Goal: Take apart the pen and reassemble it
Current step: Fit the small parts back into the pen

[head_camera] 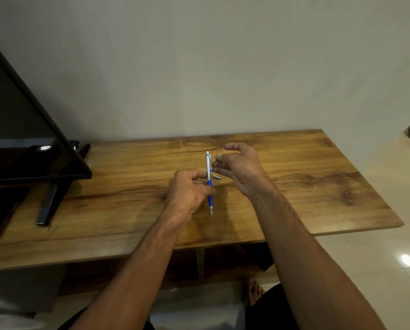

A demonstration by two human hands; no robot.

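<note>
Pen [209, 179]: roughly upright over the worktop [294, 186], left hand [187, 189] curled round its blue grip.
Right hand [237, 167]: fingers loose and apart, empty, just beside the barrel.
Silver part [217, 177]: loose on the worktop.
Risk: a brushing hand could roll it away.

Home room: wood-grain desk [294, 186], flat-screen TV [20, 139] at its left edge, plain wall [199, 67], glossy tiled floor [377, 258].

blue-and-white pen [209, 179], brown wood-grain table [294, 177]
</note>
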